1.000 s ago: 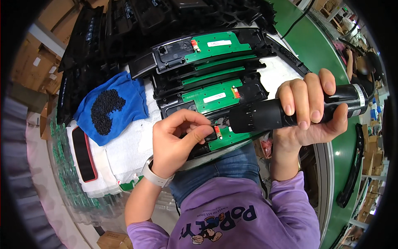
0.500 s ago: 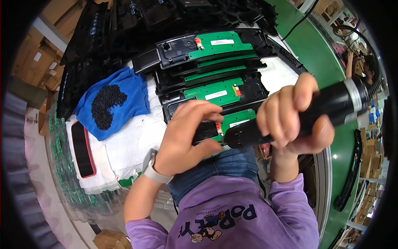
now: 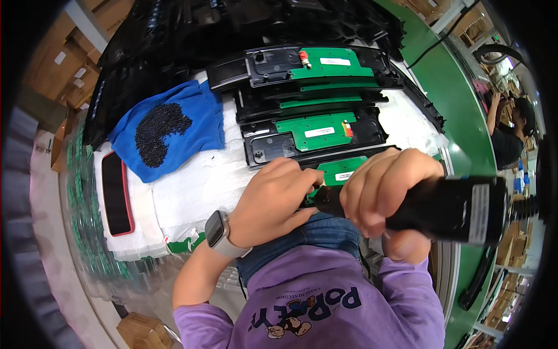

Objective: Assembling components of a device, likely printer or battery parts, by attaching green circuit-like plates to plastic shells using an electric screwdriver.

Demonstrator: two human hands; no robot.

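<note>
In my right hand (image 3: 389, 195) is a thick black electric screwdriver (image 3: 453, 206), lying nearly level, its nose pointing left. The nose meets the near end of a black plastic housing with a green circuit board (image 3: 337, 171) in it. My left hand (image 3: 276, 198) is curled over the left part of this housing, fingertips beside the screwdriver's nose and thumb lower down at the near edge. The bit and any screw under it are hidden by fingers and tool. Beyond lie more black housings with green boards, one in the middle (image 3: 317, 134) and one farther back (image 3: 331, 63).
A blue cloth (image 3: 206, 125) at the left bears a pile of small black screws (image 3: 157, 136). Beside it lies a phone with a red case (image 3: 118, 195). Many black plastic parts (image 3: 261, 23) are heaped at the back. Far right, another person (image 3: 511, 131) stands beyond the green surface (image 3: 450, 96).
My right hand and the screwdriver have come down and the tool has swung closer to level. My left fingers have closed in by its nose. The whole view has shifted slightly.
</note>
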